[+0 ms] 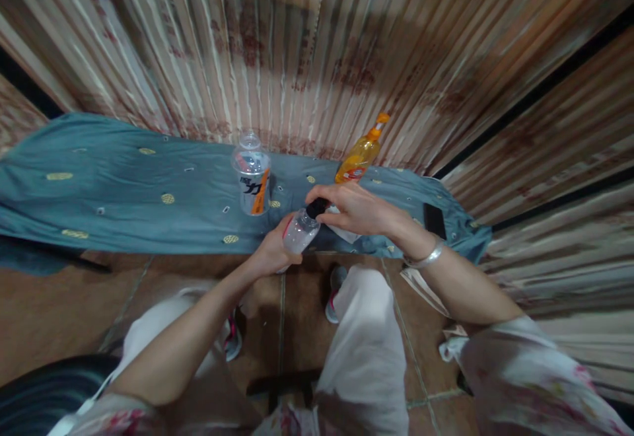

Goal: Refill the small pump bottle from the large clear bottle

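A small clear bottle (300,232) with a black cap (317,208) is tilted to the right above the front edge of the table. My left hand (274,248) is wrapped round the bottle's body. The fingers of my right hand (354,206) close on the black cap at its top. Behind, to the left, stands a larger clear plastic bottle (253,188) with an orange and black label and an open neck. Beyond my right hand is a yellow dish-soap bottle (359,158) with an orange top. Something white (344,223), partly hidden, lies under my right hand.
A blue-green cloth (123,188) with yellow pineapple prints covers the narrow table. A dark phone-like object (434,220) lies at its right end. Pleated curtains (297,59) hang close behind it. My legs are below the front edge, over a tiled floor (282,317).
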### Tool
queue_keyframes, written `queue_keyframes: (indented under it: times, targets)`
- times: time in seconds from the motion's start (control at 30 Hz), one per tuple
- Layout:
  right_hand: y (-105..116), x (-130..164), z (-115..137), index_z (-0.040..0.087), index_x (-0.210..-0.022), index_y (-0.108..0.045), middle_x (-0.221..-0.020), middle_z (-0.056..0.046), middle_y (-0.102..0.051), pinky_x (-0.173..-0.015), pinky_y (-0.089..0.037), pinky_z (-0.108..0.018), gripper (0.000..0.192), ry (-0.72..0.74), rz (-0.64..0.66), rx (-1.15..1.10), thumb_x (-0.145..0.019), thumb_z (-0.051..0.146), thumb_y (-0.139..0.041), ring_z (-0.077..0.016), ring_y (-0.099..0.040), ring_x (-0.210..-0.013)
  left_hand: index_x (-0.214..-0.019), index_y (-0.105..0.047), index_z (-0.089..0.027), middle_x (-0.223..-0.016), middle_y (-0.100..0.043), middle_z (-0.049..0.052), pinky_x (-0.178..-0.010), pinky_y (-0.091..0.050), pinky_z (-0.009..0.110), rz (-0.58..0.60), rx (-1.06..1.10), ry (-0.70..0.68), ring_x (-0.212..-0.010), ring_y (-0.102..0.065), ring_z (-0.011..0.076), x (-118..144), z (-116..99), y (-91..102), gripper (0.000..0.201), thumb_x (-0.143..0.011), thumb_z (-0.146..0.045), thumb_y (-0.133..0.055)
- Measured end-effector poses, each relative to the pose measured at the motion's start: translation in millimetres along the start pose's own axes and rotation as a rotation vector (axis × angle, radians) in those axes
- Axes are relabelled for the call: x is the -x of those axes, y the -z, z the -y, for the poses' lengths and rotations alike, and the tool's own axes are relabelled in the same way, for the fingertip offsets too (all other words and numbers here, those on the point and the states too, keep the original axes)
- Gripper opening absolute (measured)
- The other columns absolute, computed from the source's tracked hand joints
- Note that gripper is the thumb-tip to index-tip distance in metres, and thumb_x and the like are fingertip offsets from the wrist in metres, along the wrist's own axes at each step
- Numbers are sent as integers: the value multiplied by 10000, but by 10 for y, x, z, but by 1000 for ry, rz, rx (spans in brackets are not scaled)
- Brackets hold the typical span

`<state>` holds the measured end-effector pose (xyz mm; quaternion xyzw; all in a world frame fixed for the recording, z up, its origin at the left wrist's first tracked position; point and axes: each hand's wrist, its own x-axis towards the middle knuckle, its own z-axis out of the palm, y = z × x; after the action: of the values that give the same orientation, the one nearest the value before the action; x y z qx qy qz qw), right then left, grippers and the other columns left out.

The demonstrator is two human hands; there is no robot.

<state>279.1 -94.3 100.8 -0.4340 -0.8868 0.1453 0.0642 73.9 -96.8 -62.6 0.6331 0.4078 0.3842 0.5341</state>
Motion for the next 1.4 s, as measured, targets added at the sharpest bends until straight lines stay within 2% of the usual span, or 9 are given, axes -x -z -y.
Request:
queue_keyframes:
  times: [0.23, 0.7, 0.8, 0.9, 0.93, 1.07, 1.2, 1.3, 1.4]
  targets:
    - [71, 16, 108, 168, -1325, -697, -1196, -101, -803, -928, -510, -330, 322, -45, 91, 182, -1004, 152, -705, -258, -749, -1106, -1415, -590, -212, -1143, -745, 43, -912, -555, 416, 26, 11, 13, -947, -701, 266, -28, -38, -33, 974, -472, -166, -830]
    - [83, -110, 130, 175, -1199, -767, -945, -74, -791, -788, -470, -306, 196, -117, 109, 261, -1028, 270, -758, -248, -752, -928, -1379, -604, -241, -1180, -761, 41, -915, -574, 418, -19, -11, -4, -971, -718, 278, -64, 2, -23, 950, -464, -120, -826]
    - [98, -129, 106, 179, -1262, -752, -977, -77, -802, -811, -492, -313, 290, -117, 84, 243, -1006, 311, -788, -269, -765, -977, -1413, -583, -221, -1159, -763, 45, -886, -575, 413, -30, -20, 6, -926, -716, 266, -93, 15, -19, 976, -473, -122, -825]
    - [135, -136, 93, 220, -1394, -691, -1118, -62, -813, -885, -521, -324, 483, -65, 57, 176, -943, 287, -851, -278, -763, -1089, -1418, -582, -211, -1153, -766, 45, -885, -577, 410, -39, -26, 9, -931, -719, 262, -120, 11, -16, 961, -493, -123, -826]
    - [146, -140, 91, 233, -1396, -689, -1152, -54, -812, -900, -524, -324, 486, -42, 65, 165, -937, 254, -848, -272, -759, -1107, -1410, -589, -214, -1160, -767, 45, -892, -578, 411, -41, -27, 9, -948, -721, 265, -127, 8, -17, 952, -494, -118, -826]
    - [157, -172, 95, 227, -1214, -762, -1076, -37, -815, -867, -519, -304, 269, -21, 125, 202, -960, 140, -783, -234, -765, -1015, -1411, -597, -229, -1202, -767, 55, -919, -582, 422, -48, -24, 14, -997, -725, 281, -147, 10, -34, 962, -485, -107, -832]
    - [120, -199, 79, 192, -1044, -782, -886, -59, -782, -811, -512, -306, 106, -79, 86, 269, -987, 278, -809, -249, -771, -929, -1458, -577, -199, -1227, -757, 80, -926, -583, 425, -57, -18, 12, -1001, -726, 291, -157, 27, -49, 1025, -472, -113, -843]
    - [98, -205, 48, 185, -1143, -774, -926, -80, -795, -834, -528, -322, 263, -66, 68, 293, -977, 383, -825, -278, -779, -982, -1448, -591, -191, -1192, -757, 76, -895, -592, 418, -60, -15, 11, -977, -734, 293, -162, 29, -41, 1015, -469, -116, -851]
    - [100, -221, 36, 222, -1366, -703, -1125, -68, -812, -941, -541, -343, 487, -18, 47, 231, -921, 314, -878, -285, -760, -1124, -1451, -584, -194, -1196, -758, 73, -907, -595, 425, -56, -8, 11, -991, -741, 293, -174, 35, -32, 1006, -483, -117, -846]
